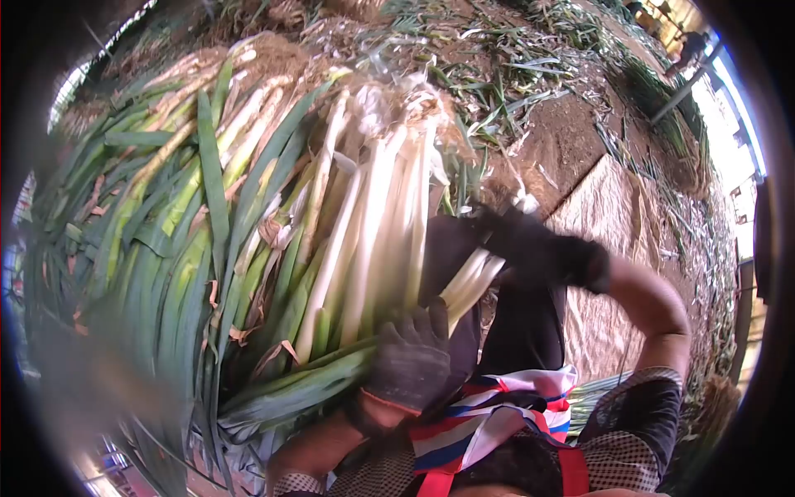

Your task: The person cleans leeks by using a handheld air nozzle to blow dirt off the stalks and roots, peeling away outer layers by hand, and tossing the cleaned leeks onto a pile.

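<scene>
A long leek (474, 280) lies across my lap, its white end up to the right and its green leaves down to the left. My left hand (410, 360), in a dark glove, is closed round its middle. My right hand (530, 244), in a black glove, is closed at the white end near the roots; its fingers are blurred. Close to my left hand, cleaned white leeks (377, 224) lie side by side with roots at the top. Unpeeled leeks (174, 224) with green and dry brown leaves are heaped farther left.
A flattened brown sack (617, 248) is spread on the soil to the right. Leaf scraps (530, 66) litter the ground ahead. More leeks (662, 108) lie at the upper right, by a metal pole (687, 85). A person (689, 51) is partly visible there.
</scene>
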Demonstrator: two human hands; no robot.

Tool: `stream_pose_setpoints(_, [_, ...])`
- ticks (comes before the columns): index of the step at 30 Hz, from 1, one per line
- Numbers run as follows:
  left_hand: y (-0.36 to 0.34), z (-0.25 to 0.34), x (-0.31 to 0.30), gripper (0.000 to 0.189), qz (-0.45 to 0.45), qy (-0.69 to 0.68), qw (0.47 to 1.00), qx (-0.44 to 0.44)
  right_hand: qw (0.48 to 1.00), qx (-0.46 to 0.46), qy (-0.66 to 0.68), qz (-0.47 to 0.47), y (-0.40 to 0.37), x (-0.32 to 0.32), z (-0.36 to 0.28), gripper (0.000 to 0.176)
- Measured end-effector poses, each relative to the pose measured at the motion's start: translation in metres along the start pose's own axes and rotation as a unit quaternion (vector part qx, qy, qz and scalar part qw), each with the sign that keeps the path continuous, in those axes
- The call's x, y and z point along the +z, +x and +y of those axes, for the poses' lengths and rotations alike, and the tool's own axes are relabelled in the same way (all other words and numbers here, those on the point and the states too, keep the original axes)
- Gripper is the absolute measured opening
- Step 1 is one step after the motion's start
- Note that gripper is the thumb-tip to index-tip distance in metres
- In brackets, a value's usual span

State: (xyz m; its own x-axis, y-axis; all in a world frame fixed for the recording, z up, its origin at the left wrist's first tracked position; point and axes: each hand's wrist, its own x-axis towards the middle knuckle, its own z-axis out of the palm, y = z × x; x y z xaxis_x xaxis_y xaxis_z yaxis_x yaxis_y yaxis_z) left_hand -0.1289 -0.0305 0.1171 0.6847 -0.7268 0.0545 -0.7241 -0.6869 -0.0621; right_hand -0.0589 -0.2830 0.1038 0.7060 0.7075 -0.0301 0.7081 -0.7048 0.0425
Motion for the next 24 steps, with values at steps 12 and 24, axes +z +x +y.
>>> stream_pose_setpoints(12, [-0.019, -0.109, -0.034, 0.031, -0.018, -0.311, 0.949, -0.041, 0.956, 0.102, -0.131, 0.243, -0.146, -0.063, -0.022, 0.032])
stream_pose_setpoints(24, [0.039, -0.108, 0.015, 0.038, -0.002, -0.231, 0.955, -0.186, 0.484, 0.827, -0.271, 0.087, -0.608, 0.069, -0.296, 0.031])
